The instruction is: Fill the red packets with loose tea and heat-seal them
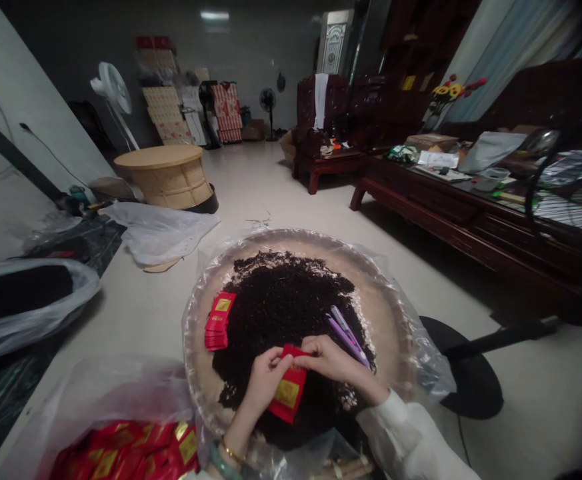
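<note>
A red packet with a gold label (287, 393) is pinched at its top edge between my two hands, over the round tray (391, 320). My left hand (267, 377) grips its upper left corner. On the upper right, my right hand (327, 358) holds the same edge with thumb and fingers. Dark loose leaves, like tea (285, 300), cover the middle of the tray beneath. A fanned stack of red packets (219, 321) lies at the tray's left. Just beyond my right hand rests a purple hand-held sealer or straightener (347, 337), its two arms apart.
A plastic bag of several red packets (135, 453) sits at the lower left. Another bag of dark material (25, 300) is farther left. A black fan base (471, 373) stands right of the tray; a long wooden table (435, 207) lies beyond it.
</note>
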Tool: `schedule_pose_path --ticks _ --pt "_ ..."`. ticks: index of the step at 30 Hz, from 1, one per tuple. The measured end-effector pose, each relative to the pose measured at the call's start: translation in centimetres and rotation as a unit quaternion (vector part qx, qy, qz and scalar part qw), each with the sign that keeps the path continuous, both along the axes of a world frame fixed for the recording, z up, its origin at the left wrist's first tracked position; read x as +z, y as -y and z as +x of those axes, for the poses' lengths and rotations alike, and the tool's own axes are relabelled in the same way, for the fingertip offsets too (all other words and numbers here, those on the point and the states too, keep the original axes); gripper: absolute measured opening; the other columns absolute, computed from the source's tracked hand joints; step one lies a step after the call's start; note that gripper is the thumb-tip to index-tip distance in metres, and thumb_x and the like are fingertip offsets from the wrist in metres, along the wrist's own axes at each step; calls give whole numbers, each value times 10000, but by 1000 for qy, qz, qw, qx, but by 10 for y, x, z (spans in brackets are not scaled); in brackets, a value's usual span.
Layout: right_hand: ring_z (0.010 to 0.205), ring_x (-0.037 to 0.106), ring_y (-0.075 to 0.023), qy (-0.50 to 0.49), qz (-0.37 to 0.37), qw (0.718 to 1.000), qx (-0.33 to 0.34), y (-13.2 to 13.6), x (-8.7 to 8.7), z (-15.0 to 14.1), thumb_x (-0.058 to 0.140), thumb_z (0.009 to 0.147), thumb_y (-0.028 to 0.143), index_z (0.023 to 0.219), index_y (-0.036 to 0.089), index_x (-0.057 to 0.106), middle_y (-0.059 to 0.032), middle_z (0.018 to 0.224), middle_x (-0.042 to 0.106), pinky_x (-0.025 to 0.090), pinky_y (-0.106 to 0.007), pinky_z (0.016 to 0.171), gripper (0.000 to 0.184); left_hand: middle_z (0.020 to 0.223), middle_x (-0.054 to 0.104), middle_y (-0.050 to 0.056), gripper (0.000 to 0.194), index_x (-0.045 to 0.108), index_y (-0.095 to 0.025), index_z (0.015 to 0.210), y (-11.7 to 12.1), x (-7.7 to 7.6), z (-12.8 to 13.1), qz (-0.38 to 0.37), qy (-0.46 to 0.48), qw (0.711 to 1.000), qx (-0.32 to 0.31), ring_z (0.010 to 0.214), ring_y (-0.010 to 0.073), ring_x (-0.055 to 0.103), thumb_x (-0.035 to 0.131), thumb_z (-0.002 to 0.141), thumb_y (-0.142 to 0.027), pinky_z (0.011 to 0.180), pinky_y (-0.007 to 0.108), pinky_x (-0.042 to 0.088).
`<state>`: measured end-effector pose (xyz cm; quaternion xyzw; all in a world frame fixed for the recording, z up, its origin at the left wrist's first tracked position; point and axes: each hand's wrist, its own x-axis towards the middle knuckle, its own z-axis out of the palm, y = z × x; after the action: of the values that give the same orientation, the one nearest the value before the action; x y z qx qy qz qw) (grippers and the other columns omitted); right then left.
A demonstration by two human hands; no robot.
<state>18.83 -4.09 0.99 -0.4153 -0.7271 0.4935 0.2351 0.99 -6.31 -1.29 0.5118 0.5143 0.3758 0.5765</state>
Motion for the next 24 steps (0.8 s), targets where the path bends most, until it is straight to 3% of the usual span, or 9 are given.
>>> schedule_pose_path --ticks 4,8,11,14,18,21,24 --pt "551 405 -100 22 0 1000 15 1 -2 -1 554 856 509 491 174 462 36 604 417 291 -236 524 504 586 650 4 286 682 -142 644 -1 -2 -2 1 -11 1000 22 558 139 554 673 680 -426 559 233 413" --pt "631 492 -130 40 43 995 -78 0 -5 -2 686 784 420 543 172 535 12 667 515 346 -240 578 377 567 640 -5 312 648 -143 641 0 -4 1 -27 31 998 49 535 133 559 689 681 -450 536 226 412" --pt "684 539 -155 10 62 991 -121 1 -5 -4 690 792 388 609 176 613 -9 704 569 391 -255 622 291 680 687 15 315 627 -153 783 0 -3 4 -52 91 994 36 626 159 625 698 688 -445 590 240 461" --pt "735 566 -167 -35 67 989 -125 3 2 -4 629 848 390 732 184 702 -29 758 597 426 -268 674 248 882 721 45 463 592 -170 991 1 -1 5 -59 115 992 -7 808 201 668 776 587 -299 717 275 501" --pt "745 563 -158 6 48 999 -12 4 17 0 669 822 371 866 210 751 -14 773 595 414 -248 684 186 921 713 51 512 610 -154 979 3 0 7 -17 38 999 -27 860 216 652 778 496 -136 763 271 491" --pt "680 523 -134 68 33 994 84 2 22 3 721 779 328 801 208 751 22 692 549 372 -227 640 127 922 715 50 492 617 -153 994 5 -1 9 -6 14 998 -55 835 209 653 771 527 -144 730 261 490" --pt "669 480 -129 90 39 987 131 2 21 5 689 811 268 685 191 730 36 607 499 351 -228 649 153 840 714 26 490 614 -154 1030 8 -2 9 -6 -4 997 -80 752 182 646 756 561 -152 661 238 475"
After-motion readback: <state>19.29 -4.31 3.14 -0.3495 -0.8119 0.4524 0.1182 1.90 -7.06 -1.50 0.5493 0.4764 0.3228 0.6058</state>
